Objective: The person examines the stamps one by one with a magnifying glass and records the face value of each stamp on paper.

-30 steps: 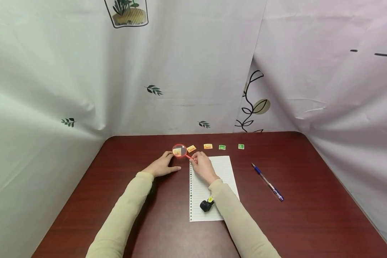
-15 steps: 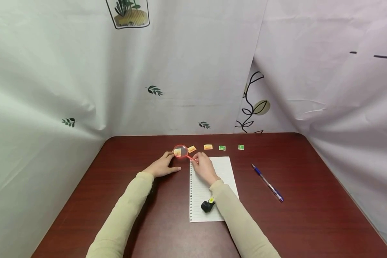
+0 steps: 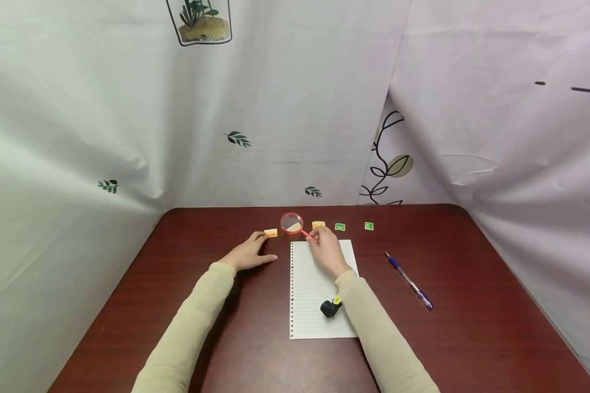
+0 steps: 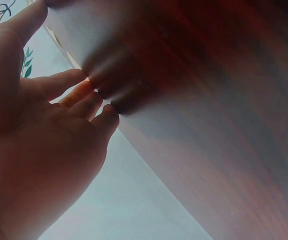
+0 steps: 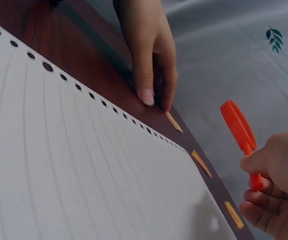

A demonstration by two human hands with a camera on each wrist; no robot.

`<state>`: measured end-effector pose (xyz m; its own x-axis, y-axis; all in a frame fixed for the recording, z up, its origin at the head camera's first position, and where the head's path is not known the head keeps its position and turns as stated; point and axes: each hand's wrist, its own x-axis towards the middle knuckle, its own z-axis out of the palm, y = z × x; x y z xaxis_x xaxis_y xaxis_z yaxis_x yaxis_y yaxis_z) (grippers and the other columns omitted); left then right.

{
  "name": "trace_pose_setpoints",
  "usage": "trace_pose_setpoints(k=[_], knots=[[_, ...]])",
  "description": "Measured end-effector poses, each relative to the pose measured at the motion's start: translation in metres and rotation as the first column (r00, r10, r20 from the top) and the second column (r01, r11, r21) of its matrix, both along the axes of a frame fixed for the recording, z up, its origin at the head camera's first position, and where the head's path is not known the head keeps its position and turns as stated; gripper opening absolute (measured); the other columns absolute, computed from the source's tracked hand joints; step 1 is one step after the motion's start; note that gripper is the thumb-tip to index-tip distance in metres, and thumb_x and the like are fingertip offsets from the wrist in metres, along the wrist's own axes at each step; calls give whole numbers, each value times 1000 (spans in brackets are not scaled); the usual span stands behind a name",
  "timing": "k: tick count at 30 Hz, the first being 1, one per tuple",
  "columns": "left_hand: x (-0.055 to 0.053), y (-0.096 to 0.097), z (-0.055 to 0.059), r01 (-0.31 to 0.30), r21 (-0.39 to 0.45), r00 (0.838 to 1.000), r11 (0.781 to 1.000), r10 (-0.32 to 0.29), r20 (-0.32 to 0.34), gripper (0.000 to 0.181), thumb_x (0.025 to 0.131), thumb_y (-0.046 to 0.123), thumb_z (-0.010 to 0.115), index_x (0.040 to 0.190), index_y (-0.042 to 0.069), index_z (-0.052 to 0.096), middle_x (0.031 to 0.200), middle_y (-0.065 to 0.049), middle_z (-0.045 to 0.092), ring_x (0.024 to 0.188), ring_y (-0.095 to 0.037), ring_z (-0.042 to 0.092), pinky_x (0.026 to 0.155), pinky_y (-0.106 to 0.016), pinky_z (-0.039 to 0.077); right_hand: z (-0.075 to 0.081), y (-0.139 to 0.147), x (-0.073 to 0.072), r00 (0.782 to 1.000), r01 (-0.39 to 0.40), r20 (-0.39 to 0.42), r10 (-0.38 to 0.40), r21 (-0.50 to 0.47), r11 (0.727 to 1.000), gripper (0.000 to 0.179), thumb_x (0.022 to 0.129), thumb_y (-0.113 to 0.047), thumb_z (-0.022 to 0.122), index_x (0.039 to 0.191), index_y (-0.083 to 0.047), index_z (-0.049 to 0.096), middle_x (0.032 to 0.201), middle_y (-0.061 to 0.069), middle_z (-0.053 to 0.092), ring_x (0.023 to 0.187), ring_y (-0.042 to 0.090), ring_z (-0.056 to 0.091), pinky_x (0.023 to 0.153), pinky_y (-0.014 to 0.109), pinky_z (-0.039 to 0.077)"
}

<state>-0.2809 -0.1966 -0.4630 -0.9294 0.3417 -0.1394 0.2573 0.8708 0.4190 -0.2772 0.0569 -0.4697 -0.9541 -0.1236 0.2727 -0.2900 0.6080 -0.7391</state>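
My right hand (image 3: 328, 252) pinches the handle of a small red magnifying glass (image 5: 239, 125) between thumb and fingers. In the head view its round lens (image 3: 292, 221) overlaps the second orange stamp-like slip, part of which shows through the glass. My left hand (image 3: 246, 253) rests on the table with fingers spread, its fingertips at the edge of the first orange slip (image 3: 272, 232). A third orange slip (image 3: 318, 224) sits just beyond my right hand, partly hidden by it. Farther right in the row lie two green slips, one nearer (image 3: 340, 227) and one apart (image 3: 369, 226).
Lined, hole-punched paper (image 3: 310, 322) lies under my right forearm. A blue pen (image 3: 409, 280) is to its right on the dark red wooden table (image 3: 472, 327). A black camera (image 3: 330, 309) is at my right wrist. White printed cloth (image 3: 275, 109) hangs behind the table.
My right hand has carried the magnifying glass rightward, from over the first orange slip to over the second. The left hand has stayed in place.
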Motion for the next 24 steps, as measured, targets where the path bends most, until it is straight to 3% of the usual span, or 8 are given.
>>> trace_pose_setpoints(k=[7,15,24], knots=[[-2,1,-1,-11,-14,1000,1000,11,2,85,95,51,66,154,-2,35,157,-18,31,138,-33,45,110,-48,39,10,31,-1,999,45,-6,-45,5,999,17,100,-14,65,107,1,65,96,10,60,88,23,59,78,37,50],[-1,2,-1,-3,-9,1000,1000,3,10,85,95,50,66,154,-2,35,157,-18,31,139,-33,44,111,-48,39,10,73,0,996,88,26,-88,7,996,22,102,-16,62,113,3,63,99,13,59,86,25,57,74,37,48],[-2,1,-3,-4,-10,1000,1000,4,8,85,96,50,65,154,-3,34,157,-19,30,139,-33,44,111,-48,39,10,121,0,988,149,-48,-147,31,988,20,99,-11,65,110,6,63,97,15,59,84,27,57,72,35,48]])
